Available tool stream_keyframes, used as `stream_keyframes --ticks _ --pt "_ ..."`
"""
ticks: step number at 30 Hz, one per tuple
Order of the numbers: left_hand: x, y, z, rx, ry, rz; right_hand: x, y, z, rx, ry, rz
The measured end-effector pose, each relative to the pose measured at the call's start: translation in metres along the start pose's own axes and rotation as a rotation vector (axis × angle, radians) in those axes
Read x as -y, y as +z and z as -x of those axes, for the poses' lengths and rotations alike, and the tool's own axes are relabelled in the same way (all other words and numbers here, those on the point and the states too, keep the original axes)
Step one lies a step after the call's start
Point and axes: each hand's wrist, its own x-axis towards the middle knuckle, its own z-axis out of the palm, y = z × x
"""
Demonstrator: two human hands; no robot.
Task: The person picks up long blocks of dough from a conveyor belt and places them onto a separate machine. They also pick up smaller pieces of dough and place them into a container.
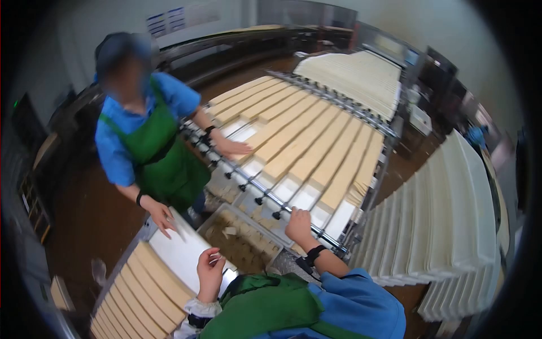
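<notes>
My left hand (210,270) is raised beside the white board (183,240) at the lower left, its fingers loosely bent and apart, with nothing visible in them. Near it lie pale yellow slabs (161,274) in a row. My right hand (299,227) is closed at the metal rail (262,189) along the near edge of the conveyor; its fingers hide whatever they hold. Beyond that hand, long pale yellow strips (307,148) lie side by side on the conveyor, with white surface (291,192) showing at their near ends.
A co-worker in a green apron (164,152) stands at the left, one hand over the strips and the other above the white board. A bin with scraps (240,237) sits between the work surfaces. Stacked white corrugated sheets (429,214) stand at the right.
</notes>
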Motion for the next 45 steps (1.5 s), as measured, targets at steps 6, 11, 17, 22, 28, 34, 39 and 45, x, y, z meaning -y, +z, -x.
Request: stream_keyframes --ticks 6,11,17,22,28,34,39,45 --pt "0.021 -0.022 0.004 -0.146 0.097 -0.074 -0.003 0.003 -0.015 0.283 0.055 0.016" --pt "0.036 -0.051 0.018 -0.341 0.059 -0.079 0.037 -0.008 -0.025 0.013 -0.246 -0.112" --pt "0.076 -0.089 0.066 -0.544 -0.215 0.087 0.156 -0.052 -0.022 0.142 -0.631 -0.479" --pt "0.114 -0.115 0.117 -0.757 -0.440 0.120 0.254 -0.082 -0.006 0.271 -0.945 -0.631" --pt "0.144 -0.144 0.132 -0.917 -0.498 0.198 0.363 -0.080 0.017 0.516 -1.383 -0.759" --pt "0.150 -0.173 0.132 -0.781 -0.507 0.439 0.465 -0.039 0.043 0.946 -1.576 -0.052" --pt "0.160 -0.185 0.142 -0.542 -0.502 0.443 0.536 0.036 0.052 0.725 -1.289 -0.180" --pt "0.140 -0.186 0.134 -0.437 -0.510 0.434 0.554 0.121 0.056 0.582 -1.041 -0.227"
